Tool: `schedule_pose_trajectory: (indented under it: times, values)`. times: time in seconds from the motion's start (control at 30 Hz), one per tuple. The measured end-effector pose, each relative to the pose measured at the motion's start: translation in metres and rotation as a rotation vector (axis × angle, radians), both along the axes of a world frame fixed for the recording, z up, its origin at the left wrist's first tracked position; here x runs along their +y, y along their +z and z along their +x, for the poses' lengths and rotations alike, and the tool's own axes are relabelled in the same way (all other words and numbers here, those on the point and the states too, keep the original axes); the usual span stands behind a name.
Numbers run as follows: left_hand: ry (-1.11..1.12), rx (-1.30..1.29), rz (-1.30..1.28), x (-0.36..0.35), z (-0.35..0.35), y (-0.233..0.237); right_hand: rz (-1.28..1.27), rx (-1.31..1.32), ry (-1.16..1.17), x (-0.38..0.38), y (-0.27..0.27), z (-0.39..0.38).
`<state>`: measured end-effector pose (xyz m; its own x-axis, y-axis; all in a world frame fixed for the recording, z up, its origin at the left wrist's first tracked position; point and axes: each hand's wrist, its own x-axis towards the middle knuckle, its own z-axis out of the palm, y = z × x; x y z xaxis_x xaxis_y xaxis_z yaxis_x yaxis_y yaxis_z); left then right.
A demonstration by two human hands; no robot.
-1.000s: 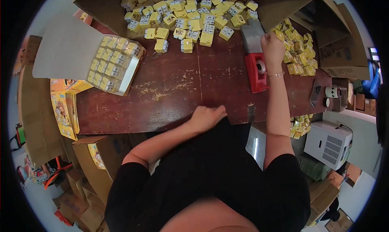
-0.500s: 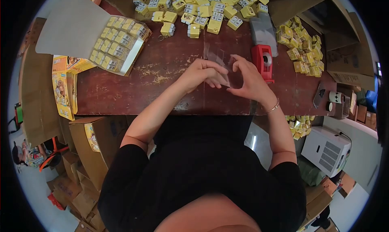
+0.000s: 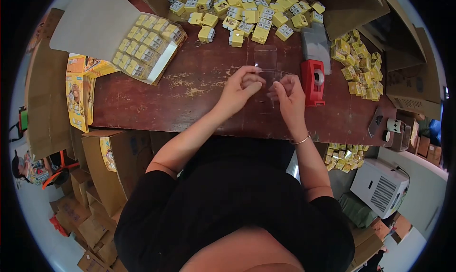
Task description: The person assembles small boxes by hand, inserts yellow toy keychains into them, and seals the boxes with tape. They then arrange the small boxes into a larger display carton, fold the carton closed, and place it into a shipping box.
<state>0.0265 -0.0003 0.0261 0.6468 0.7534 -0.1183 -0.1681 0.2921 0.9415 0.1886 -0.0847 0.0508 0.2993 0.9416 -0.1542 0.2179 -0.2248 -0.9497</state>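
Between my hands, above the table, is a thin clear plastic box with a see-through flap pointing away from me. Its lower part is hard to make out against the dark table. My left hand has curled fingers pinching its left side. At the right side, my right hand has thumb and fingers drawn together on the plastic; the fingertips are a little blurred. Just right of that hand stands a red tape dispenser with a roll in it.
Several small yellow-and-white boxes are heaped at the back, more yellow boxes at the right. An open display carton filled with little boxes stands left, near yellow printed cartons. Clear plastic sheets lie behind the dispenser.
My right hand has turned, its fingers now closer together and pointing away. The plastic's flap now stands out farther beyond my hands. The whole view has shifted slightly.
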Motion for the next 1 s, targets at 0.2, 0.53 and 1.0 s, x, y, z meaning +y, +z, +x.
schedule_pose_trajectory:
  times: [0.2, 0.53, 1.0]
  values:
    - [0.356, 0.09, 0.385, -0.013, 0.006, 0.007, 0.203, 0.315, -0.009, 0.004, 0.001, -0.041]
    - [0.132, 0.021, 0.274, -0.023, 0.003, 0.001, 0.209, 0.4, 0.162, 0.012, -0.011, -0.018]
    - [0.13, -0.163, 0.15, -0.025, 0.021, 0.021, -0.007, 0.794, 0.072, -0.022, -0.008, -0.019]
